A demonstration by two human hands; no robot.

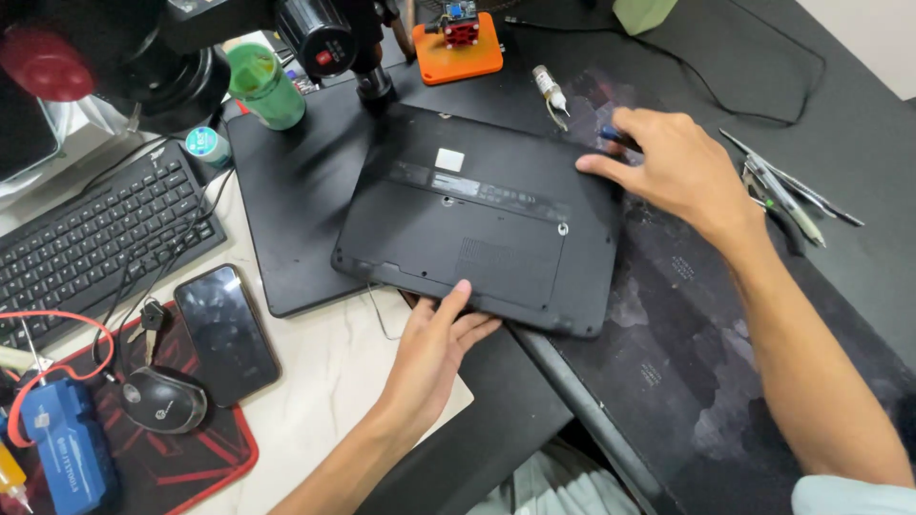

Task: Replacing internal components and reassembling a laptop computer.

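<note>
Left hand: left hand (pixel 434 348) is nearest the camera, palm down at the near edge of the laptop (pixel 477 224); thumb on top, fingers tucked under the rim, a loose pinch on that edge rather than a fist.
Right hand: right hand (pixel 673 167) lies flat over the far right corner of the laptop, fingers spread and pressing down; a dark blue tool tip (pixel 615 136) shows beside the fingers, and whether the hand grips it I cannot tell.
Laptop position: closed, underside up, askew on a black mat (pixel 286 191), its near right corner overhanging onto the dark patterned desk mat (pixel 687 324).
Handling: likely a stiff, fairly light plastic shell with a smooth, somewhat slippery base; best held at two opposite edges, away from the vent grille.
Containers: green bottle (pixel 265 88) stands capped at the far left, contents hidden; small syringe (pixel 549 88) lies beyond the laptop, fill unclear.
Left side: keyboard (pixel 95 234), phone (pixel 226 332), mouse (pixel 162 399), keys (pixel 151 318).
Right side: tweezers and pens (pixel 787 195) lie just beside the right wrist.
</note>
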